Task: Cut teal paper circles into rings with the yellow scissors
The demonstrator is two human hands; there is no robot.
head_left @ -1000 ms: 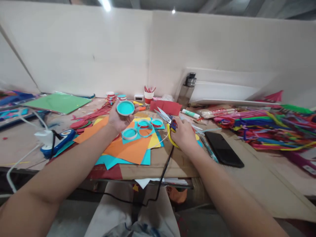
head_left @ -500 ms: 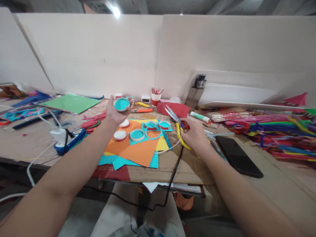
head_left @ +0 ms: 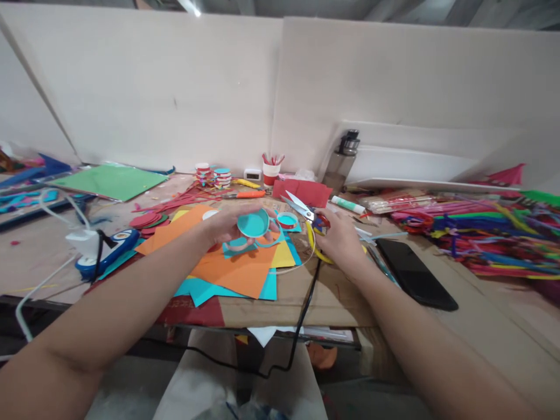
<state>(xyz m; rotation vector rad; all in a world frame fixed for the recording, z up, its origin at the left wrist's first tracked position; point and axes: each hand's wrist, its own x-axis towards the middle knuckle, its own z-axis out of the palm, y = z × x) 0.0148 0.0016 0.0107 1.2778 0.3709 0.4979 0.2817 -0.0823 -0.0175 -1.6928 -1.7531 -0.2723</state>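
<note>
My left hand (head_left: 226, 224) is closed around a small round paper cup (head_left: 254, 223) with a turquoise face and a pale rim, tilted toward me. It hovers over the paper sheets. In my right hand (head_left: 342, 234) are scissors (head_left: 301, 207), their blades pointing up and left and slightly apart; the fingers partly cover the red and blue handles. Beneath the left hand, an orange paper sheet (head_left: 245, 274) overlies yellow and turquoise sheets. Another turquoise-faced round piece (head_left: 287, 220) lies between the hands, and a cut turquoise sheet (head_left: 238, 249) sits below the held cup.
Stacked round pieces (head_left: 222, 178) stand at the back near a cup of red sticks (head_left: 271, 172). A phone (head_left: 415, 274) and bundled pipe cleaners (head_left: 481, 233) are at right. A blue power strip (head_left: 107, 254) is at left; a black cable (head_left: 308, 303) hangs over the table edge.
My left hand has moved right and down with the turquoise-faced cup, closer to the scissors. My right hand still holds the scissors in nearly the same place. The view has shifted slightly.
</note>
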